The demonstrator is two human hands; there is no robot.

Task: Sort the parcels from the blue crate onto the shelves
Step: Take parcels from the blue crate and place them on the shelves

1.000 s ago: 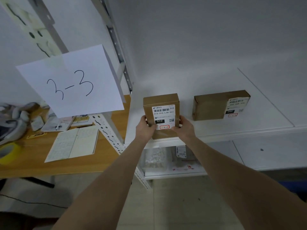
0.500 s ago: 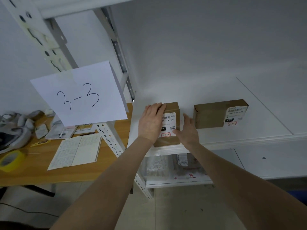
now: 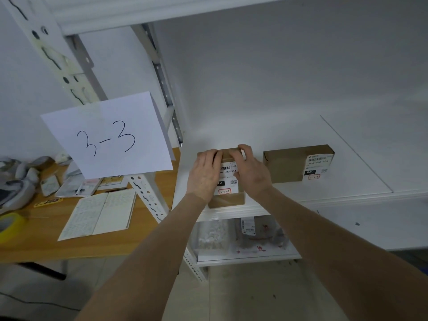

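The cardboard parcel [image 3: 228, 200] lies lengthwise into the shelf [image 3: 361, 177], left hand [image 3: 203, 177] pressing flat, right hand [image 3: 253, 174] with its grip hooked over the far end.

Paper sign [image 3: 108, 135] on the left says 3-3, near box [image 3: 228, 201] label [image 3: 229, 179] reads 10-L30-551 plus handwritten 3-3-1, right box [image 3: 284, 165] sticker [image 3: 317, 166] shows 060.

Head cam, single wide-angle view.
Looks forward and down onto shelf [image 3: 289, 135], close in; desk [image 3: 34, 246] at left edge.
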